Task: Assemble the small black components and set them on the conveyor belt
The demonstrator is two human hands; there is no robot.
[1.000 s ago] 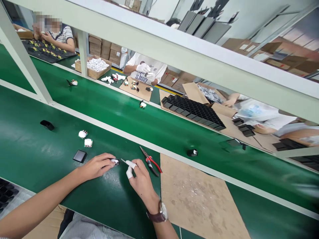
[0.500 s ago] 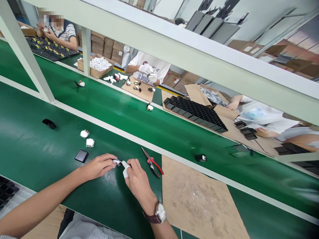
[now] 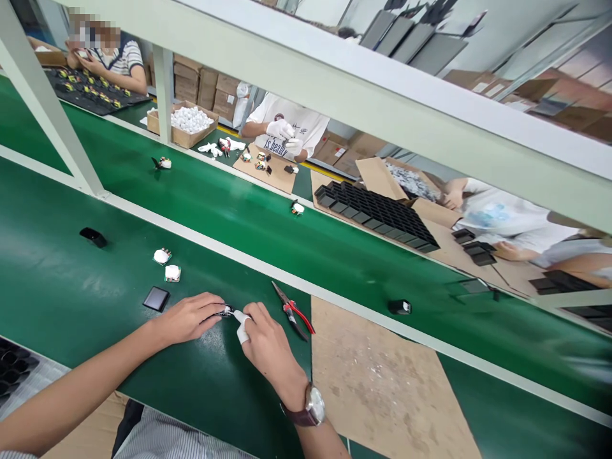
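Note:
My left hand (image 3: 191,317) is closed on a small black piece with a white part in it (image 3: 224,311), held low over the green bench. My right hand (image 3: 265,338) meets it from the right with fingers pinched. White covers wrap some of its fingertips, and what they grip is too small to make out. Right of this hand lie long-nose pliers (image 3: 292,310) with red and black handles. A flat black square casing (image 3: 156,298) rests beyond my left wrist. Past it sit two small circuit boards topped with white, one nearer (image 3: 173,273) and one farther (image 3: 162,256).
A black casing (image 3: 93,237) lies at the left. Brown board (image 3: 382,376) covers the bench on the right. Beyond a pale rail (image 3: 229,255), a green belt (image 3: 229,204) carries a white-topped assembly (image 3: 297,208) and a black box (image 3: 400,306). Frame beams cross overhead; co-workers sit opposite.
The pieces on the belt have shifted to the right. My right wrist has moved slightly right, while its fingertips stay at the small piece. My left hand has barely moved.

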